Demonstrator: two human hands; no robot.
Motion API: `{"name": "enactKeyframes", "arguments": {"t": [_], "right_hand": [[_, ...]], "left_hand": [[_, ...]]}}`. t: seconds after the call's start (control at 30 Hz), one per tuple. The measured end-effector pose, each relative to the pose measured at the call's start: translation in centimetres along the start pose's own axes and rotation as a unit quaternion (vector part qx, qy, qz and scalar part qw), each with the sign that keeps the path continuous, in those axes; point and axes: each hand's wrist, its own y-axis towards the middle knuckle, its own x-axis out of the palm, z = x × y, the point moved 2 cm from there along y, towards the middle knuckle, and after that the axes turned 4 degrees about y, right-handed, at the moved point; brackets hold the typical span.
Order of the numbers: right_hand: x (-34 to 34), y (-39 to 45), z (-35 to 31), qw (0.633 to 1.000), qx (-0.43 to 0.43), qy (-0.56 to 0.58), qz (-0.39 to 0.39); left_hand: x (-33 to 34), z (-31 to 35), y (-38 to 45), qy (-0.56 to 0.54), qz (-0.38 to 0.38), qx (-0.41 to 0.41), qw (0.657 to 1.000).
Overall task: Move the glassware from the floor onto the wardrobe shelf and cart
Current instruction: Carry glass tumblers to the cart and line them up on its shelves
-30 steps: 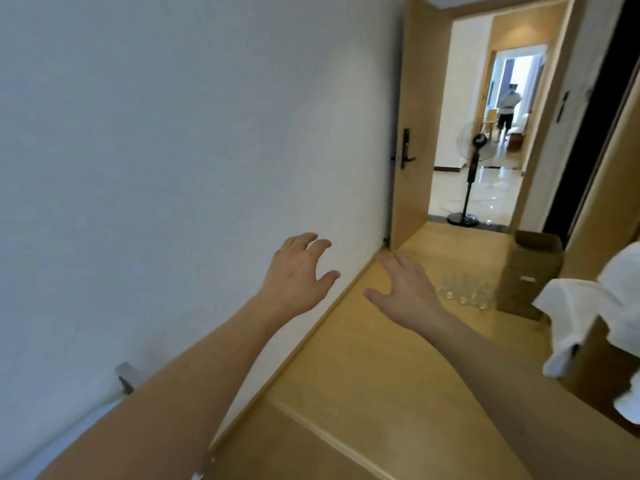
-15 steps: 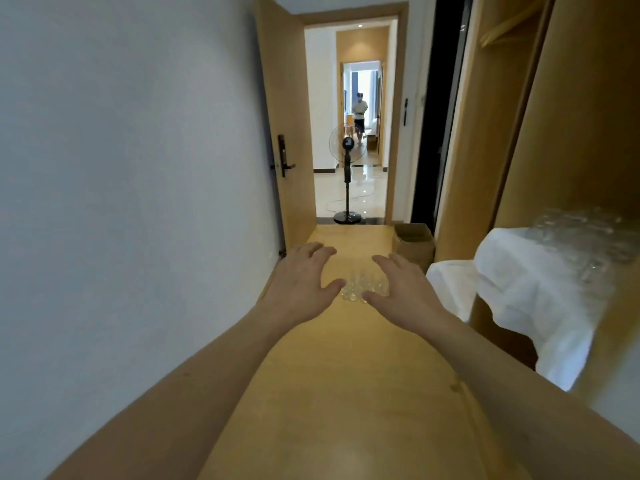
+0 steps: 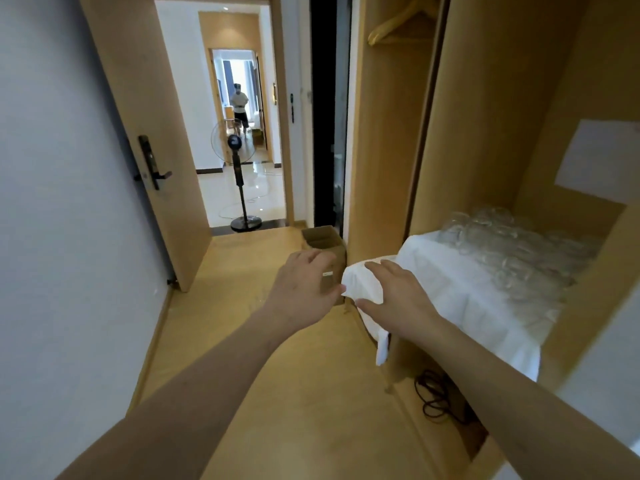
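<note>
While both hands are being held out bare with fingers spread, glasses are being seen right of the right hand, on the shelf cloth.

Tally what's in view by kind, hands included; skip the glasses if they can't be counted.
Hands: 2 (left hand, right hand)
Cardboard box: 1
Fan: 1
White cloth: 1
Hanger: 1
Glasses: too blurred to count
Total: 6
</note>
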Motion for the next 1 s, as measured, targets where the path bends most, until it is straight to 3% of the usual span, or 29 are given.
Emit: {"name": "enactKeyframes", "arguments": {"t": [0.27, 0.57, 0.77, 1.0], "right_hand": [[-2.1, 10.9, 9.2, 0.996, 0.064, 0.001, 0.054], [-7.4, 21.4, 20.1, 0.984, 0.15, -0.013, 0.091], [-9.0, 24.8, 26.5, 0.973, 0.196, -0.001, 0.121], [-10.2, 27.8, 33.3, 0.939, 0.306, -0.028, 0.157]], "left_hand": [[7.3, 1.8, 15.7, 0.014, -0.017, 0.073, 0.997], [13.3, 8.2, 32.1, 0.003, -0.042, 0.167, 0.985], [18.2, 12.1, 39.5, -0.031, -0.083, 0.244, 0.966], [23.6, 16.7, 47.8, -0.086, -0.115, 0.35, 0.926]]}}
